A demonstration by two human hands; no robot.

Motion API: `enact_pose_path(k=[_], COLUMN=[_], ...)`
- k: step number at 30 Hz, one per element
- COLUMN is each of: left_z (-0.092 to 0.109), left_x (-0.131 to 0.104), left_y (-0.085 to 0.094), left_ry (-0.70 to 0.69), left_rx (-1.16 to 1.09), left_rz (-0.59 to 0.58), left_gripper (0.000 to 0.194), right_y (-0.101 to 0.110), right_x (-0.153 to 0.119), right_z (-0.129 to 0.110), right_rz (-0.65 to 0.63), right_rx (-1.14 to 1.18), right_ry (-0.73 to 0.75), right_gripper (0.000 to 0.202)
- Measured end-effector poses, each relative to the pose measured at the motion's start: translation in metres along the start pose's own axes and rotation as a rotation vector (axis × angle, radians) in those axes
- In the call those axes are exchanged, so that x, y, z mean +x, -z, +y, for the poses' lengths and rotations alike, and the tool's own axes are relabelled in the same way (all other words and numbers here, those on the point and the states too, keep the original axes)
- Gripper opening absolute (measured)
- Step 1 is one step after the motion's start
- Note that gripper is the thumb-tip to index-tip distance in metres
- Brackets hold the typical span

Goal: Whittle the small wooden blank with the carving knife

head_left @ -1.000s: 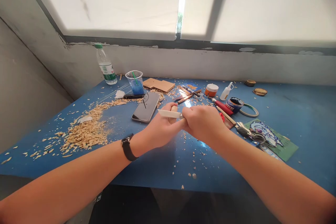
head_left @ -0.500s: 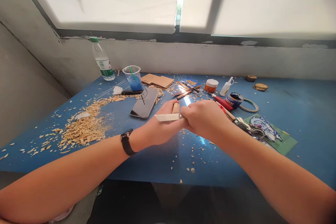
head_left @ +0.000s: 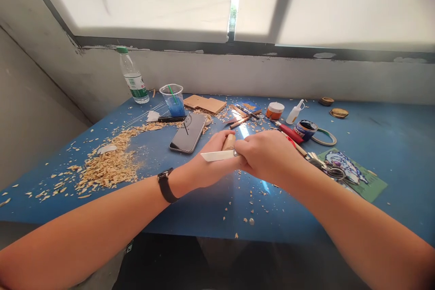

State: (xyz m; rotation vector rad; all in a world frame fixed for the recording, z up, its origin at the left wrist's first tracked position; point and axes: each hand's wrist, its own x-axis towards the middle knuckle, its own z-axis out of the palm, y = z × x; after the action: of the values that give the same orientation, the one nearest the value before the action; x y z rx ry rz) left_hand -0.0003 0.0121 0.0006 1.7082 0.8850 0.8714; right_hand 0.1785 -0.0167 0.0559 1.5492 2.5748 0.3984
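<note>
My left hand (head_left: 212,161), with a black watch on its wrist, is wrapped round a pale piece of wood (head_left: 229,142); only the wood's upper end shows above the fingers. My right hand (head_left: 263,152) is closed on a knife (head_left: 217,156). The straight, light blade points left across my left hand, close below the wood. The knife's handle is hidden in my right fist. Both hands meet over the blue table (head_left: 200,210), and their fingers are partly hidden by each other.
Left lies a pile of wood shavings (head_left: 108,167). A phone (head_left: 188,132), a cup of blue liquid (head_left: 174,102) and a bottle (head_left: 134,77) stand beyond. Right are a paint jar (head_left: 305,130), a glue bottle (head_left: 295,112), a tape roll (head_left: 324,136), keys (head_left: 335,171) and a painted green card (head_left: 375,186).
Both hands stay together with the wood and knife, and the blade keeps nearly the same angle. The whole view has shifted very slightly.
</note>
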Motion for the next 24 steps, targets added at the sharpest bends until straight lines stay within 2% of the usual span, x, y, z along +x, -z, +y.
enact_pose_path(k=[3,5,11,17,24], left_z=[0.000,0.000,0.003,0.008,0.009], left_x=[-0.001,-0.002,0.000,0.002,0.000], left_y=[0.001,0.000,-0.002,-0.008,-0.011], left_ry=[0.060,0.067,0.070,0.077,0.069], left_rx=[0.017,0.043,-0.016,-0.212,-0.276], left_rz=[-0.072,-0.073,-0.022,0.024,0.069], left_gripper=[0.056,0.056,0.049,0.056,0.055], right_y=[0.002,0.002,-0.001,-0.006,-0.010], right_x=[0.001,0.001,-0.001,-0.002,-0.006], right_z=[0.000,0.000,-0.005,-0.010,-0.015], right_rz=[-0.017,-0.023,-0.011,0.017,0.036], right_rx=[-0.007,-0.009,0.003,0.012,0.034], right_ry=[0.026,0.027,-0.059,-0.199,-0.266], right_gripper=[0.012,0.010,0.009,0.021,0.024])
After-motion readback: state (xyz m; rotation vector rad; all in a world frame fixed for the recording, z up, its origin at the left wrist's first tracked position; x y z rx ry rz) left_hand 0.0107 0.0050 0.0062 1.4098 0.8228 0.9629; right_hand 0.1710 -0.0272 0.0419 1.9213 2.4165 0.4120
